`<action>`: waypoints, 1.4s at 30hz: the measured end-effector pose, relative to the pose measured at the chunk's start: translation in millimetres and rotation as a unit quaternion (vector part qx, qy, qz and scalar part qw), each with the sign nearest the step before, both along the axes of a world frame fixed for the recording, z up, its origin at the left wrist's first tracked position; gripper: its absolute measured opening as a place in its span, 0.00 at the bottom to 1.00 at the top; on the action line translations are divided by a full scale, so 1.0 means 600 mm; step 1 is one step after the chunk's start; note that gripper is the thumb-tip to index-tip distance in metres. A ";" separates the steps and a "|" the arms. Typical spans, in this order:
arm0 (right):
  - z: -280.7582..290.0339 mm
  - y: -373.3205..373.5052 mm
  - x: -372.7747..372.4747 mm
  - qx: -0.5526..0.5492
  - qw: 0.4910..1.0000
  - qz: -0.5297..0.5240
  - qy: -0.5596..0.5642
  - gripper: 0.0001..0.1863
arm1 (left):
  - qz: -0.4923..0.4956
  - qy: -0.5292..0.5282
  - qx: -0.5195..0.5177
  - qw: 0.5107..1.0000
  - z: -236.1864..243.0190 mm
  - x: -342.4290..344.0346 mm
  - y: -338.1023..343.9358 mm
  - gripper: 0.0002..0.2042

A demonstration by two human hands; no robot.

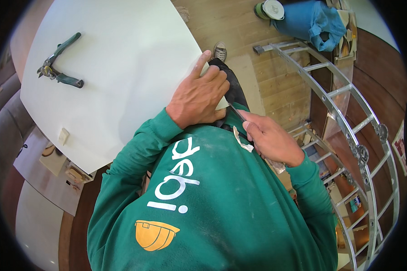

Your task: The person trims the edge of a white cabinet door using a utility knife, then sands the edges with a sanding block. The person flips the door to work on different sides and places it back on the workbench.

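A large white board (135, 58) lies in front of me and to my left, its right edge close to my body. My left hand (200, 92) is closed over that edge near the corner, with the fingers bent down over the side. In my right hand (271, 135) is a knife (238, 112); its narrow dark blade points at the corner, just beside the left hand. Most of the handle is hidden in the fist. A thin curled white strip (242, 139) hangs beside the right hand, against my green sweater.
Opened snips (59, 63) with dark green handles and a small white scrap (63, 136) lie on the board. An aluminium ladder (343, 90) stands at the right. Beyond it are a blue bag (307, 20) and a lidded bucket (271, 10) on the wooden floor.
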State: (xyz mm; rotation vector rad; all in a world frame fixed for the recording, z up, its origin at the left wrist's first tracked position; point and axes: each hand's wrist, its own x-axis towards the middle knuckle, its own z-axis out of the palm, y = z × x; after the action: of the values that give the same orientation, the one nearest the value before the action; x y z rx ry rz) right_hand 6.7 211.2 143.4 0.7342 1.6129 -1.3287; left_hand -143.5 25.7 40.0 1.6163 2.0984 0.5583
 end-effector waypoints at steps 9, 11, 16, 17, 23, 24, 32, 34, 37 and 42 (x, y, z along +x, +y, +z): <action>-0.013 -0.024 0.017 0.036 0.995 -0.015 0.087 0.27 | 0.008 0.019 0.000 1.000 -0.002 0.004 0.003 0.21; -0.013 -0.024 0.016 0.046 0.995 -0.006 0.088 0.27 | 0.004 0.016 -0.012 1.000 0.000 0.003 0.005 0.21; -0.015 -0.031 0.013 0.076 0.991 0.010 0.113 0.25 | 0.005 0.022 -0.017 1.000 0.002 0.006 0.006 0.21; -0.022 -0.035 0.020 0.082 0.988 0.005 0.132 0.25 | 0.007 0.020 -0.015 1.000 0.002 0.006 0.006 0.20; -0.031 -0.035 0.025 0.080 0.986 0.000 0.145 0.23 | 0.019 0.021 0.020 0.999 -0.003 0.011 0.008 0.20; -0.034 -0.034 0.028 0.080 0.985 -0.001 0.154 0.23 | 0.017 0.024 0.015 0.999 -0.002 0.011 0.009 0.20; -0.118 -0.051 0.035 0.114 0.981 -0.030 0.157 0.25 | 0.016 0.038 0.012 0.999 0.008 0.011 0.011 0.22; -0.106 -0.040 0.034 0.139 0.977 -0.017 0.161 0.26 | 0.014 0.044 0.009 0.999 0.008 0.009 0.009 0.21; -0.048 -0.025 0.041 0.059 0.993 -0.067 0.083 0.27 | 0.009 0.041 0.013 0.999 0.006 0.010 0.007 0.20; 0.005 -0.035 0.056 0.039 0.994 -0.093 0.053 0.26 | 0.007 0.042 0.018 0.999 0.001 0.011 0.003 0.21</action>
State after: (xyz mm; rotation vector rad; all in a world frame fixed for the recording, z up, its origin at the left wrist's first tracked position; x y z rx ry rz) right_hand 40.4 190.1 146.7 0.8912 1.7223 -1.4645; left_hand -136.8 27.7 40.7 1.6725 2.1745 0.5433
